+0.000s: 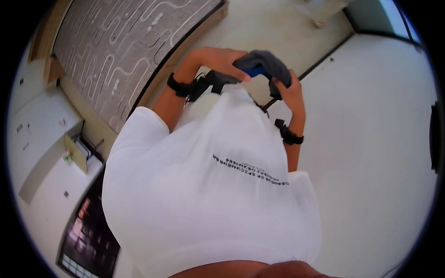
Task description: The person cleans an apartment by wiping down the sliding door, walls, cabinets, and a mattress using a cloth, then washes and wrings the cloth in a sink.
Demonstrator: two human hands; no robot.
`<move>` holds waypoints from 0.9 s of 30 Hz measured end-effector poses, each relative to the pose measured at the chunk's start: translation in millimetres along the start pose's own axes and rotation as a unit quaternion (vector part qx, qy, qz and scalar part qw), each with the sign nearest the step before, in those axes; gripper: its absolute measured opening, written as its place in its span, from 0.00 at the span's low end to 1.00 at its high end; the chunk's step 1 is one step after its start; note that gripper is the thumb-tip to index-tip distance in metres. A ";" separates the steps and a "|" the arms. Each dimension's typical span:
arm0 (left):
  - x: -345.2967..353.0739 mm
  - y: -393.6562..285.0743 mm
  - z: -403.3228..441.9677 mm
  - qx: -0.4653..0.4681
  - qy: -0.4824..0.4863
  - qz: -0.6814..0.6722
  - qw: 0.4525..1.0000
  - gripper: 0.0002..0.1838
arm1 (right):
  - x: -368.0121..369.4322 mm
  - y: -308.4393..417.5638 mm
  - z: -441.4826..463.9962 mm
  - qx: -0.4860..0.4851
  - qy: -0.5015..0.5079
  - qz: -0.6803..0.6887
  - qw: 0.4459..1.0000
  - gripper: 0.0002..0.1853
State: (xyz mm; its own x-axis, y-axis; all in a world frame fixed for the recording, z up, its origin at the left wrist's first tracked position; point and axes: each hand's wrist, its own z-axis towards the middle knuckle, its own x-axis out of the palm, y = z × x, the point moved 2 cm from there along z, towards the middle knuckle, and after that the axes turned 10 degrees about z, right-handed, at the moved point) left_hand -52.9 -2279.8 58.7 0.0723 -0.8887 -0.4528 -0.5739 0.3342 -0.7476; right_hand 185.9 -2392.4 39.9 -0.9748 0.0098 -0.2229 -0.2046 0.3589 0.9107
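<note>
In front of my body, both hands hold a dark grey cloth piece with a blue patch showing on its inner side. It arches up between the hands, and its exact kind I cannot make out. My left hand grips the left end, thumb along the near side and fingers partly hidden by the fabric. At the lower right end, my right hand pinches the cloth with thumb and fingers. Black straps with small devices circle both wrists. A white T-shirt with small dark lettering fills the middle of the view.
A bed with a patterned grey-brown cover and wooden edge lies at upper left. A white wall rises on the right. Pale floor shows ahead. White furniture and a dark glossy panel stand at left.
</note>
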 end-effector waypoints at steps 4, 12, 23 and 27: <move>10.2 -29.5 3.4 -0.074 -0.124 -0.021 0.989 0.46 | -32.7 27.6 -5.2 -0.057 0.036 0.013 0.998 0.19; -129.2 1.9 65.0 0.100 -0.270 -0.163 0.943 0.31 | -60.8 98.8 131.5 -0.132 -0.049 0.021 0.990 0.12; -213.2 -56.4 265.0 -0.021 -0.142 -0.032 0.989 0.23 | -239.7 131.2 246.1 -0.112 -0.021 -0.029 0.993 0.10; -271.3 -69.7 346.1 -0.045 -0.012 0.149 0.988 0.20 | -300.7 118.5 272.4 -0.108 0.095 0.107 0.984 0.10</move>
State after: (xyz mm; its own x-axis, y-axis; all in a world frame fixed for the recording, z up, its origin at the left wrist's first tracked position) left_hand 249.8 -1953.3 65.5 -0.0924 -0.7464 -0.6591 -0.6426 0.5503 -0.5331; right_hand 479.0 -2098.6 120.1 -0.9925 -0.1179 0.0323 0.0129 0.1616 0.9868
